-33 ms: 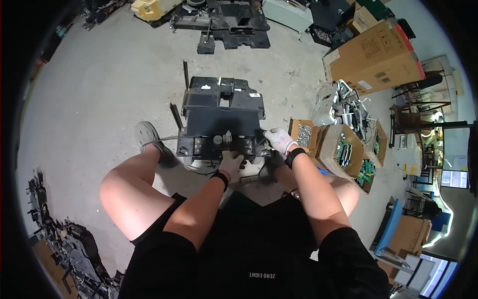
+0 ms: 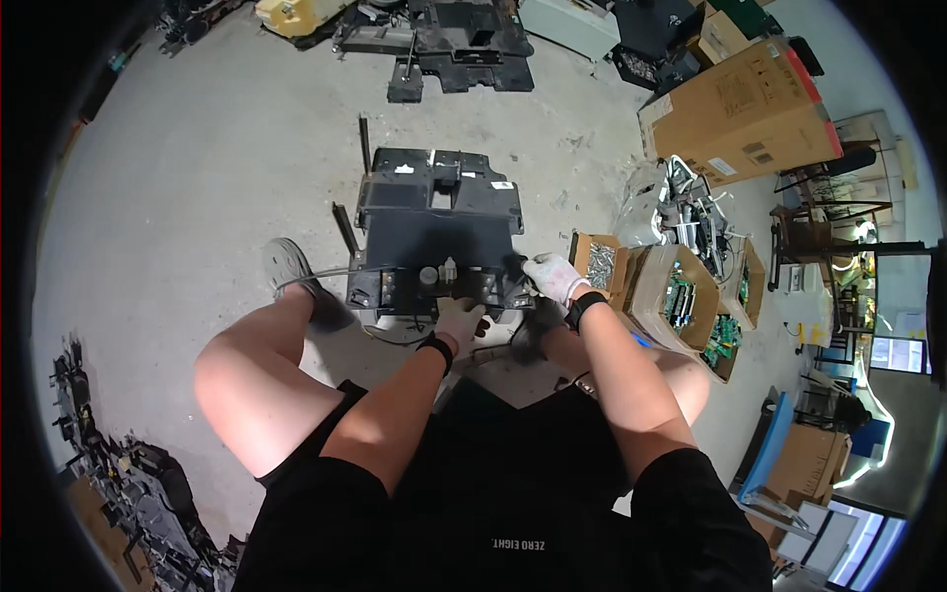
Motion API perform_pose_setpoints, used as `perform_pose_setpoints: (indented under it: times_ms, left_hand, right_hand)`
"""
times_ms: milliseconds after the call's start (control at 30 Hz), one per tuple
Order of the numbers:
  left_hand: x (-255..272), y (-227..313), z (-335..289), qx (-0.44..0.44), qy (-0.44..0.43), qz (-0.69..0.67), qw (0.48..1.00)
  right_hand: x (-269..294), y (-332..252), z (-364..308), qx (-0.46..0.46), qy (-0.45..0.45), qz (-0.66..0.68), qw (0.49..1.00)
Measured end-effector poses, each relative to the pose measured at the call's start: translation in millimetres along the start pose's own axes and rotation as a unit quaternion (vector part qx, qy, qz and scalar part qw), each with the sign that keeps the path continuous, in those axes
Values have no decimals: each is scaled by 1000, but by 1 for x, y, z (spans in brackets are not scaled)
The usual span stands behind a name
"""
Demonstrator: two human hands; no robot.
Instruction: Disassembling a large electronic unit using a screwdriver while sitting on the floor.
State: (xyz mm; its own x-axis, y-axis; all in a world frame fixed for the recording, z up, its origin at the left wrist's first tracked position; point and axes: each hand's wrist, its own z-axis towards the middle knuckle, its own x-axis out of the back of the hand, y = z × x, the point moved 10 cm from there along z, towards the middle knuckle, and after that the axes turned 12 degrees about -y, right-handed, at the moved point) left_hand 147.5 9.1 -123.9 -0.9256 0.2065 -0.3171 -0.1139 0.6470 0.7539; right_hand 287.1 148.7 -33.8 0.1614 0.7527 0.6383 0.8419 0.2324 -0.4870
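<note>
A wide black machine panel assembly (image 2: 424, 240) lies on the floor between my feet, with pale stickers on its far part. Two small cylindrical fittings, a round grey one (image 2: 428, 276) and a slimmer pale one (image 2: 450, 269), stand near its close edge. My left hand (image 2: 460, 322), in a white glove, curls at that edge, just below the fittings. My right hand (image 2: 554, 276), gloved too, is closed at the assembly's near right corner; what lies in its fingers is hidden. A grey cable (image 2: 330, 273) runs from the assembly's left side towards my left shoe.
To the right stand cardboard boxes holding silvery small parts (image 2: 601, 261) and green circuit boards (image 2: 681, 301). Beyond them are a heap of white-and-dark parts (image 2: 691, 212) and a large carton (image 2: 742, 113). More black panels (image 2: 469, 49) lie ahead; dark scrap (image 2: 148, 483) lies at left.
</note>
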Motion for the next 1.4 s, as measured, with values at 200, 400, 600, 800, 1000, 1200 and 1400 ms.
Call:
perform_pose_setpoints:
  times_ms: [200, 400, 600, 800, 1000, 1200, 1400]
  left_hand:
    - [-58, 82, 24, -172, -59, 294, 938]
    - [-34, 48, 19, -139, -43, 188, 971]
    - [-42, -18, 38, 33, -81, -91, 992]
    - [-59, -55, 46, 135, -101, -515, 840]
    - [-69, -49, 49, 170, -177, -515, 821]
    - [27, 1, 72, 10, 13, 86, 996]
    - [18, 66, 36, -118, 117, 279, 946]
  right_hand:
    - [-34, 55, 1, -75, -56, 207, 974]
    - [-18, -16, -1, -84, -85, 131, 984]
    - [-48, 1, 3, -81, -31, 135, 987]
    - [-62, -36, -13, -31, -61, 53, 996]
    - [-51, -46, -14, -32, 35, -118, 992]
    - [-18, -48, 3, -68, 47, -119, 989]
    - [-25, -24, 29, -35, 69, -181, 980]
